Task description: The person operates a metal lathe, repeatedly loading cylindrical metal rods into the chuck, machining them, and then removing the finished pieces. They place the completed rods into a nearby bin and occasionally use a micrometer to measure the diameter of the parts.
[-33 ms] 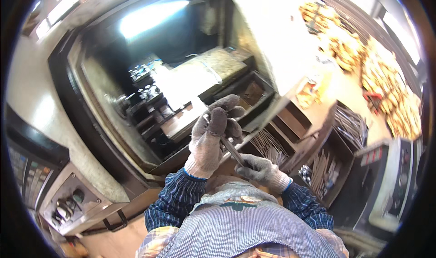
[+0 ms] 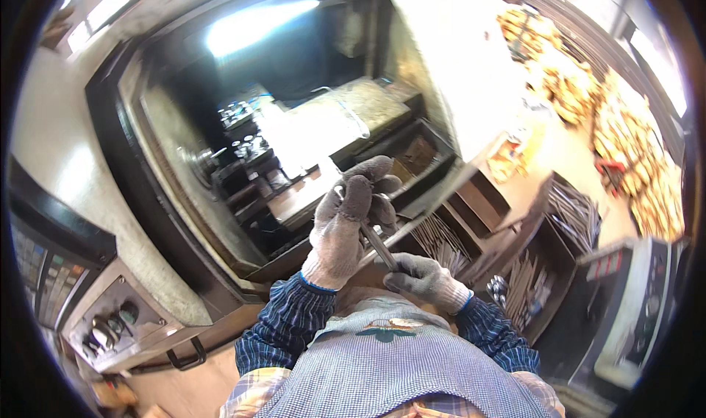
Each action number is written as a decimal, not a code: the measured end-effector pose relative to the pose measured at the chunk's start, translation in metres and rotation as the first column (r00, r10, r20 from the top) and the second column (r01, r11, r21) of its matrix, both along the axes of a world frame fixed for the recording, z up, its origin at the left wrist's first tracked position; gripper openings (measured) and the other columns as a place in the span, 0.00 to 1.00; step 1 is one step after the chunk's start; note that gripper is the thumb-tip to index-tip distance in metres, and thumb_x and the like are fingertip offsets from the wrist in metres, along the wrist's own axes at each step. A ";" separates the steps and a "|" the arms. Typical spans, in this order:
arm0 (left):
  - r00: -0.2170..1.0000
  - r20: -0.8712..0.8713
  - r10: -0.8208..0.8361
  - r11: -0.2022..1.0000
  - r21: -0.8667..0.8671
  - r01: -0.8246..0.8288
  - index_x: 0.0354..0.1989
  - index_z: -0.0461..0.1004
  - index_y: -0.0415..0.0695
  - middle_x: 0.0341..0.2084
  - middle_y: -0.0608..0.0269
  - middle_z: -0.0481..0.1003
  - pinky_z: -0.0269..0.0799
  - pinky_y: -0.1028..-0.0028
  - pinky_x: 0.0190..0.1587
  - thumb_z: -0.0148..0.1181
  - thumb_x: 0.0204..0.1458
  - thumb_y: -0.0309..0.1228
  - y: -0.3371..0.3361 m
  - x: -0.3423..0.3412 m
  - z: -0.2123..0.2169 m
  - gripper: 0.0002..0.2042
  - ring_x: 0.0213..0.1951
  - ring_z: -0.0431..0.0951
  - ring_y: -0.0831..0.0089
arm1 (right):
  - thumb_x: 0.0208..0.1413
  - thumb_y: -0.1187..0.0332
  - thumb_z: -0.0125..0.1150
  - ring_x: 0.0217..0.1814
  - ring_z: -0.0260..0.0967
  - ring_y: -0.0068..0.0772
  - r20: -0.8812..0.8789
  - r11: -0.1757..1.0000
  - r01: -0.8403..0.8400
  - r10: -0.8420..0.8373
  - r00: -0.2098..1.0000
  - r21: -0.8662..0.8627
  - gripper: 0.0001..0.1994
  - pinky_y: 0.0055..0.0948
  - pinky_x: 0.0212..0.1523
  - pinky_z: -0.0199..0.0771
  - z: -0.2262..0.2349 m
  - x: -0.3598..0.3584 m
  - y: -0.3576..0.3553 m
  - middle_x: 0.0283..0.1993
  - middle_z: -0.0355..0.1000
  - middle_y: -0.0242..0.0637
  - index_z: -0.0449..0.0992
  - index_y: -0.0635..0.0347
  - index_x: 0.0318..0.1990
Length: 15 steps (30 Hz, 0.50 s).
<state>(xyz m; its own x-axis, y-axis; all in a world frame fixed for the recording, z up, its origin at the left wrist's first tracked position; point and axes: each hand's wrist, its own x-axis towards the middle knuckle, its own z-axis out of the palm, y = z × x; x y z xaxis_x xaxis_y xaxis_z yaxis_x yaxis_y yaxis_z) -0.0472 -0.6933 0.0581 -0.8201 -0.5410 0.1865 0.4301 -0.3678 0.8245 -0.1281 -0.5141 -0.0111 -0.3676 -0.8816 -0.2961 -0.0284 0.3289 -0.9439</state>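
Observation:
A slim grey metal rod (image 2: 378,246) slants between my two gloved hands, in front of the machine's open doorway. Around its upper end, the dark-coated fingers of my left hand (image 2: 349,215) are closed. A small shiny tip (image 2: 340,191) pokes out beside the left thumb; whether it belongs to the rod, I cannot tell. Lower down and to the right, my right hand (image 2: 423,280) grips the rod's other end, thumb along it. The rod's stretch inside each glove is hidden.
Behind my hands, the lit machine chamber (image 2: 294,142) has a round chuck (image 2: 198,164) at left. A control panel (image 2: 110,322) sits at lower left. To the right are a metal bin (image 2: 551,289) with rods, another rod pile (image 2: 441,241), a grey box-shaped unit (image 2: 625,307) and yellowish heaps (image 2: 625,138).
The machine and bins sit slightly farther right and lower in the picture. Both hands keep the same grip on the rod.

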 end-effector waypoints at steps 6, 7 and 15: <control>0.972 0.042 0.230 0.973 0.016 -0.231 0.60 0.70 0.36 0.41 0.56 0.79 0.78 0.73 0.33 0.51 0.68 0.48 -0.060 -0.018 -0.001 0.26 0.30 0.78 0.73 | 0.64 0.65 0.66 0.34 0.67 0.14 0.121 0.985 0.147 -0.136 0.983 -0.089 0.14 0.17 0.37 0.72 -0.041 -0.049 -0.047 0.35 0.74 0.25 0.80 0.64 0.51; 0.959 0.046 0.279 0.960 0.001 -0.280 0.60 0.71 0.36 0.41 0.56 0.79 0.79 0.72 0.36 0.52 0.67 0.47 -0.078 -0.028 -0.007 0.25 0.33 0.78 0.73 | 0.63 0.63 0.67 0.32 0.66 0.13 0.065 0.989 0.150 -0.149 0.987 -0.012 0.14 0.17 0.34 0.69 -0.042 -0.062 -0.050 0.32 0.73 0.24 0.81 0.63 0.50; 0.377 0.512 0.772 0.615 -0.751 -0.240 0.56 0.76 0.45 0.46 0.57 0.81 0.71 0.68 0.54 0.55 0.64 0.51 -0.279 -0.078 -0.039 0.23 0.48 0.79 0.65 | 0.63 0.56 0.67 0.26 0.62 0.12 -0.039 0.973 0.181 -0.177 0.983 0.146 0.17 0.18 0.25 0.62 -0.072 -0.142 -0.058 0.26 0.72 0.22 0.84 0.63 0.45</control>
<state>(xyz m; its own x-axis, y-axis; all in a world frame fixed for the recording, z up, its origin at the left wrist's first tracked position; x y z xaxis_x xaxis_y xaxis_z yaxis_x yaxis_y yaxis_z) -0.1251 -0.9726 0.0190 -0.3457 -0.9361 0.0645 -0.4872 0.2378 0.8403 -0.2700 -0.5724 -0.0830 -0.5244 -0.7476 -0.4074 0.0200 0.4675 -0.8838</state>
